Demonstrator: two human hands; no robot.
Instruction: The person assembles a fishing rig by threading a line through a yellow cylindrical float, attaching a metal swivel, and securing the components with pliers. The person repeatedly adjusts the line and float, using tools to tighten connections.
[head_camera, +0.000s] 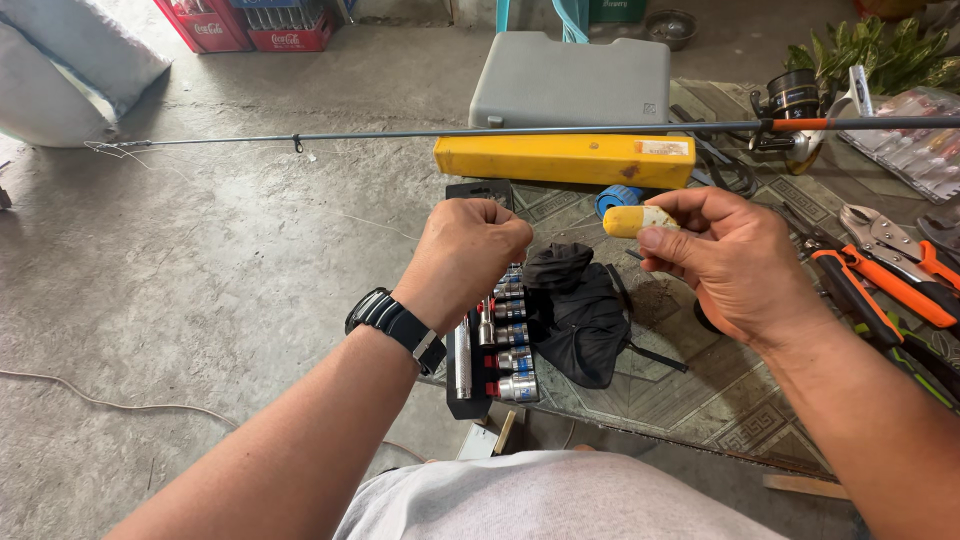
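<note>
- While our right hand (735, 262) pinches the yellow float (638, 220), fingers curled, it stays clear of the mat (700, 390).
- Our left hand (470, 255), fisted, seemingly pulls thin line taut.

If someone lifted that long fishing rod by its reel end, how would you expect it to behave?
The fishing rod tapers to a very thin tip, so it would probably flex and droop there. The reel likely makes the butt end heavier. Loose line at the tip could snag.
</note>
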